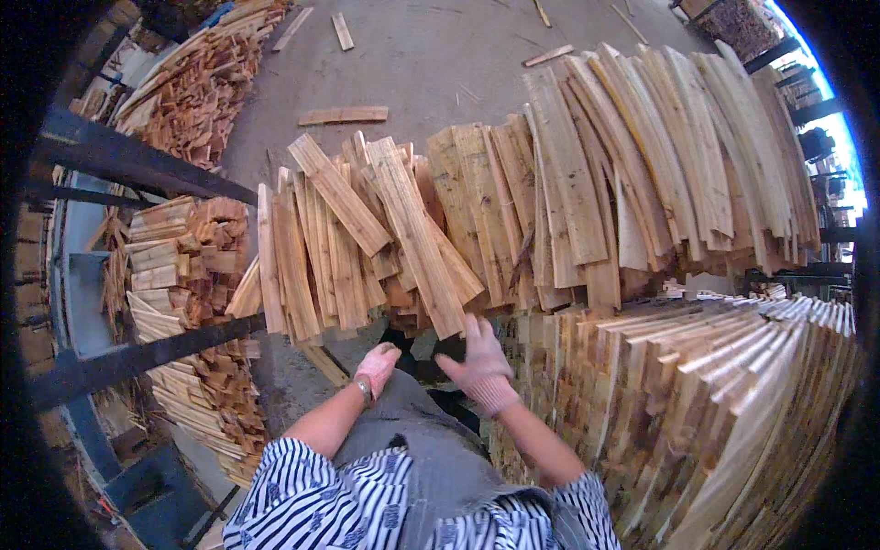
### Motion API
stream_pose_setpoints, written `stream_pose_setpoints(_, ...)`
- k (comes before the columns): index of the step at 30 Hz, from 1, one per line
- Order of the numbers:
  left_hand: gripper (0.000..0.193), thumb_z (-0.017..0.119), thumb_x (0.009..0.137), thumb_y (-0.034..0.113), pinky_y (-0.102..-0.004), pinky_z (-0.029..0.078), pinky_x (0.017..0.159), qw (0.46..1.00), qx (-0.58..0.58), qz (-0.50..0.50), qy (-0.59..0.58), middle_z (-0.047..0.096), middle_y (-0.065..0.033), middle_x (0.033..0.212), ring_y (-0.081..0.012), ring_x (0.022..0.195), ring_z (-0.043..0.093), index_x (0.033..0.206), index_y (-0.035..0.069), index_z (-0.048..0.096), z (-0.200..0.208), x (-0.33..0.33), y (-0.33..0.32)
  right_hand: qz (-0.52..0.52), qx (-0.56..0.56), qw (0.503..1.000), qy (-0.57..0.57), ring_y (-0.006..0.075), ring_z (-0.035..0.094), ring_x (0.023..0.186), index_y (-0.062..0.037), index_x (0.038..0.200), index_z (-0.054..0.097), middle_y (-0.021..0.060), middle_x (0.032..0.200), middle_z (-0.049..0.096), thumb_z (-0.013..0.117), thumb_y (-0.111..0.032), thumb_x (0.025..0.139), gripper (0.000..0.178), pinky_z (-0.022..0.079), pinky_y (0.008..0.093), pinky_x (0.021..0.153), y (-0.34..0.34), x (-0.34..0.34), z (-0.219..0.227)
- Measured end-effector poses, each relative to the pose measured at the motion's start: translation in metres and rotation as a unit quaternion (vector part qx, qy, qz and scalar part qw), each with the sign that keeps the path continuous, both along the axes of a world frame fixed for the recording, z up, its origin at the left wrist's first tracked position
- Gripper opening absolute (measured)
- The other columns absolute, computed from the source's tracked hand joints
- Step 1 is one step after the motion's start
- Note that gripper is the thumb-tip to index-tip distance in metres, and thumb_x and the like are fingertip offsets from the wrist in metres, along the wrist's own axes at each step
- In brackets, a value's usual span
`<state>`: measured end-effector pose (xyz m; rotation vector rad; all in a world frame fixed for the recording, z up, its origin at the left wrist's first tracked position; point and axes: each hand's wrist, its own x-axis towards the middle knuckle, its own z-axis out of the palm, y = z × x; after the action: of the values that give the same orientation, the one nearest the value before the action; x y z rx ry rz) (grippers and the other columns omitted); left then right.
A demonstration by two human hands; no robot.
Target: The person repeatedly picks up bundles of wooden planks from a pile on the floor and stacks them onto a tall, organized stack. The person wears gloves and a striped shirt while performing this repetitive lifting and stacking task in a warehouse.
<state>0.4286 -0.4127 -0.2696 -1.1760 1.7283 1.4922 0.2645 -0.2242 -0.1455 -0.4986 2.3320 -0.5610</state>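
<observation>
My right hand (481, 368), in a pale pink work glove, has its thumb and fingers spread. Its fingertips are at the near end of a long wooden board (417, 238), which lies slanted on top of a row of boards; I cannot tell whether they touch. Another loose plank (339, 195) lies crosswise to its left. My left hand (377, 367), also gloved, is held low in front of my grey apron (394, 422). Its fingers are curled together, and nothing shows in them.
Longer boards (632, 156) lie stacked side by side at right, above a tall pile of thin slats (660, 394). Dark metal bars (147, 362) jut in from the left, beside stacks of short wood pieces (188, 266). A few planks (344, 115) lie on the floor beyond.
</observation>
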Motion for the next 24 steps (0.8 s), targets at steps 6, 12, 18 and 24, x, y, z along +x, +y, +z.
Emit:
stream_pose_setpoints(6, 0.055, 0.054, 0.096, 0.039, -0.04, 0.043, 0.11, 0.988, -0.034, -0.141, -0.052, 0.063, -0.0218, 0.135, -0.0373, 0.13, 0.056, 0.139, 0.005, 0.057, 0.037, -0.008, -0.023, 0.018, 0.165, 0.984, 0.062, 0.0447, 0.038, 0.14, -0.0168, 0.16, 0.024, 0.0255, 0.159, 0.026, 0.083, -0.052, 0.074, 0.11, 0.037, 0.0532, 0.112, -0.141, -0.06, -0.133)
stream_pose_setpoints(12, 0.057, 0.055, 0.097, 0.039, -0.0391, 0.041, 0.112, 0.983, -0.014, -0.139, -0.115, 0.06, -0.0212, 0.14, -0.0356, 0.133, 0.054, 0.142, 0.005, 0.054, 0.023, -0.013, -0.066, 0.023, 0.258, 0.965, 0.029, 0.0454, 0.038, 0.139, -0.0202, 0.161, 0.023, 0.0237, 0.158, 0.027, 0.08, -0.046, 0.077, 0.105, 0.035, 0.0544, 0.112, -0.152, -0.064, -0.222)
stream_pose_setpoints(18, 0.052, 0.057, 0.101, 0.036, -0.0365, 0.042, 0.111, 0.989, 0.131, -0.016, 0.064, 0.064, -0.0136, 0.135, -0.0265, 0.128, 0.058, 0.14, 0.001, 0.055, -0.001, -0.062, -0.079, -0.051, -0.086, 0.99, -0.102, 0.0342, 0.049, 0.136, -0.009, 0.158, 0.028, 0.0213, 0.146, 0.048, 0.085, -0.033, 0.071, 0.107, 0.042, 0.0435, 0.112, -0.099, -0.107, -0.191)
stream_pose_setpoints(24, 0.047, 0.063, 0.1, 0.031, -0.038, 0.041, 0.112, 0.84, 0.451, 0.251, 0.165, 0.059, -0.0084, 0.135, -0.0228, 0.126, 0.054, 0.14, 0.009, 0.051, -0.063, -0.13, -0.058, -0.243, -0.253, 0.8, -0.487, 0.0209, 0.056, 0.111, -0.0084, 0.158, 0.028, 0.0067, 0.129, 0.055, 0.088, -0.033, 0.075, 0.105, 0.049, 0.0343, 0.096, -0.063, -0.061, -0.08)
